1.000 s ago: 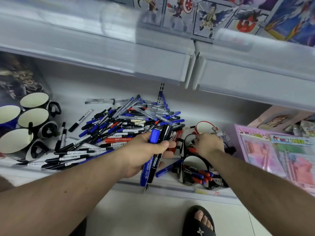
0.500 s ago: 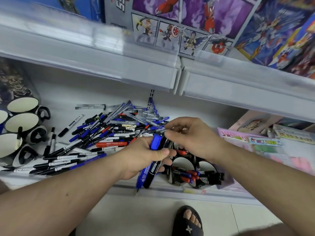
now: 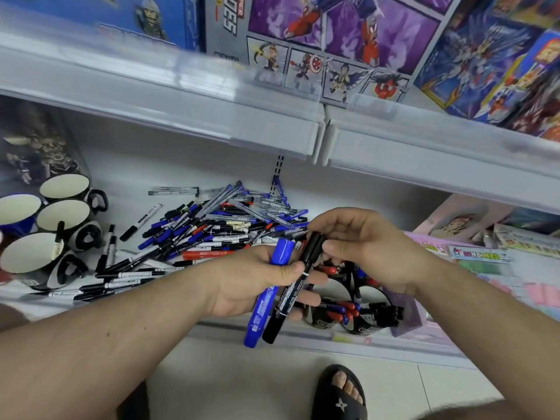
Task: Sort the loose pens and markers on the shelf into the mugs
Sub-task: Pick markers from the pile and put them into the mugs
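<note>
My left hand (image 3: pixel 257 283) grips a thick blue marker (image 3: pixel 263 307) and a thick black marker (image 3: pixel 291 298) above the shelf's front edge. My right hand (image 3: pixel 363 247) pinches the cap end of the black marker. Behind them a pile of loose pens and markers (image 3: pixel 212 228) in blue, black and red covers the white shelf (image 3: pixel 127 165). Under my hands stand black mugs (image 3: pixel 360 319) holding red, blue and black markers. At the far left are several mugs (image 3: pixel 63 213) with cream insides; the nearest (image 3: pixel 28 253) holds one black pen.
An upper shelf edge (image 3: pixel 272 137) overhangs the work area, with toy boxes (image 3: pixel 333 40) on it. Pink stationery packs (image 3: pixel 485 268) lie right of the mugs. A dark box (image 3: pixel 33 147) stands at the back left. My foot in a black sandal (image 3: pixel 342 392) is on the tiled floor.
My right hand left the mugs at the right, came over to my left hand and now pinches the black marker's cap. The left hand kept its markers. The view tilted upward.
</note>
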A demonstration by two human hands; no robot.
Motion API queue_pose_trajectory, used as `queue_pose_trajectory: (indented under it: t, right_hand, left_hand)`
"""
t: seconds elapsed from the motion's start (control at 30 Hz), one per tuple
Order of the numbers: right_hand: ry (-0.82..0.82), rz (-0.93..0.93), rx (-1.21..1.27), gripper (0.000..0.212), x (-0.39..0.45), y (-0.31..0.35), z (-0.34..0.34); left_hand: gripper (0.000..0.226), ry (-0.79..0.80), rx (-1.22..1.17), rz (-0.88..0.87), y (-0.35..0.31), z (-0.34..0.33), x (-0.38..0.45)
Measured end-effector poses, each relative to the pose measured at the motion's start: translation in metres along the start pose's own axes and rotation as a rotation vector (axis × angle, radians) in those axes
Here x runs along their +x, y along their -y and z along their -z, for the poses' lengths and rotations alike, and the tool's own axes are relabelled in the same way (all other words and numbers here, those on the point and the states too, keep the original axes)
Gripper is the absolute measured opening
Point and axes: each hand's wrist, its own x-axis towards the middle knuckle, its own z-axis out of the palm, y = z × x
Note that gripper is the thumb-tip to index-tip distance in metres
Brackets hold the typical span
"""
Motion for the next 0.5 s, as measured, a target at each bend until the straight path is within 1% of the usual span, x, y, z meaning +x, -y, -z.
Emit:
queue_pose_trajectory:
  t: [0.07,0.2,0.27,0.3,0.37,0.4,0.5]
  right_hand:
    - [0.029,0.012,0.009,0.035,-0.001,0.001,-0.005]
    - [0.054,-0.012,-0.047,0.037,-0.002,0.001,-0.01]
    - [0.067,-0.04,-0.03,0.038,-0.002,0.002,-0.009]
    - [0.077,-0.053,-0.006,0.038,-0.002,0.002,-0.008]
    - [0.102,-0.08,0.068,0.039,-0.003,0.003,-0.007]
    - [0.117,-0.09,0.108,0.039,-0.003,0.003,-0.006]
    - [0.137,-0.119,0.166,0.036,-0.002,0.002,-0.005]
  left_hand:
    - [0.034,0.006,0.013,-0.021,0.001,-0.005,0.001]
    - [0.027,-0.02,0.023,-0.042,0.006,-0.011,0.005]
    - [0.021,0.016,0.031,-0.047,0.008,-0.009,0.005]
    - [0.024,0.05,0.035,-0.053,0.008,-0.008,0.005]
    - [0.045,0.114,0.043,-0.051,0.007,-0.006,0.007]
    - [0.052,0.137,0.047,-0.045,0.007,-0.005,0.008]
    - [0.055,0.148,0.009,-0.041,0.007,-0.005,0.011]
